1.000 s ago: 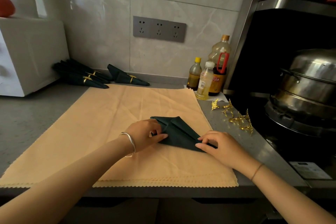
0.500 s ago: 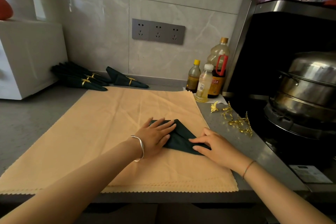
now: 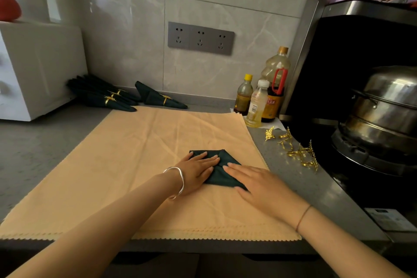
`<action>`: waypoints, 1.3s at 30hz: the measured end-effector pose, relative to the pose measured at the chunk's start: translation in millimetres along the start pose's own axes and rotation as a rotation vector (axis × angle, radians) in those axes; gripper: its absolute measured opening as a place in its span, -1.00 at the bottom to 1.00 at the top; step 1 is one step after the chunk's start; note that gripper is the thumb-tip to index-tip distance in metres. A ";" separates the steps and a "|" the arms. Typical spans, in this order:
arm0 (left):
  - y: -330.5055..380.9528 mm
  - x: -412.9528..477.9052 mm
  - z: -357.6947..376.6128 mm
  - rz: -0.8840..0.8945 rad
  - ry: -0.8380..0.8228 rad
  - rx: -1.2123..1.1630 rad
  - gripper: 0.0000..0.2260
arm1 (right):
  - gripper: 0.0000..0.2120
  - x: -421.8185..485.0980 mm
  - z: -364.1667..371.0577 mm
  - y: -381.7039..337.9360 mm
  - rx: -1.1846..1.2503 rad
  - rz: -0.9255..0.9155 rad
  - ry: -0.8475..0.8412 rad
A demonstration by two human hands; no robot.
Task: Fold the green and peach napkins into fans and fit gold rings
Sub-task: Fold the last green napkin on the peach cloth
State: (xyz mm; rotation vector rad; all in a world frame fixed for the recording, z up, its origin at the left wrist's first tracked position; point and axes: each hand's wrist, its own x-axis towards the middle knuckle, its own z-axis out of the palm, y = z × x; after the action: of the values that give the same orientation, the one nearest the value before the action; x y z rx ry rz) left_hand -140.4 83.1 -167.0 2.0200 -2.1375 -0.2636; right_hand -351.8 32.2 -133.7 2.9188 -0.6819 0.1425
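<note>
A dark green napkin (image 3: pixel 222 166), folded into a narrow pointed shape, lies on a stack of peach napkins (image 3: pixel 140 153) spread flat on the counter. My left hand (image 3: pixel 197 170) presses flat on its left part with straight fingers. My right hand (image 3: pixel 257 184) lies flat over its right part and hides the tip. Several gold leaf-shaped rings (image 3: pixel 297 150) are scattered on the grey counter to the right. Finished green napkins with gold rings (image 3: pixel 106 97) lie at the back left, and one more ringed napkin (image 3: pixel 159 98) sits beside them.
Three bottles (image 3: pixel 259 101) stand at the back right by the wall. A steel pot (image 3: pixel 383 115) sits on the black stove to the right. A white appliance (image 3: pixel 33 70) stands at the left. The counter's front edge (image 3: pixel 203 246) runs just below the peach napkins.
Both hands have gone from pinching the green napkin's folds to pressing flat on it. The napkin now looks narrower and more closed.
</note>
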 end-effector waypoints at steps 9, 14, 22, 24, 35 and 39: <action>-0.4 3.3 -2.9 -0.033 -0.004 -0.144 -0.60 | -0.38 31.0 26.8 1.6 -0.186 -0.101 0.224; 6.4 -0.6 -8.0 -0.073 -0.011 -0.265 -0.62 | -0.47 33.2 30.8 -3.6 -0.080 -0.007 0.309; 8.7 -40.2 -37.7 -0.049 0.414 -0.474 -0.54 | -0.83 35.1 -3.1 16.9 0.693 0.382 0.378; 4.9 -51.3 -45.5 0.030 0.485 -0.251 -0.44 | -0.82 40.2 -14.0 20.3 1.011 0.498 0.307; 5.0 -75.7 -19.6 0.152 0.069 0.210 -0.28 | -0.89 59.8 -14.6 12.0 1.398 0.546 -0.585; 1.9 -70.6 -5.9 0.090 -0.022 0.050 -0.29 | -0.90 60.6 -7.5 9.8 1.327 0.576 -0.641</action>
State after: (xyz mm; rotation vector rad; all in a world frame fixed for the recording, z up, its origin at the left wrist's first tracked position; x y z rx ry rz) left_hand -136.9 153.7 -161.9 1.9488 -2.2627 -0.2223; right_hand -302.5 -1.6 -117.7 3.7975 -2.2522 -0.5187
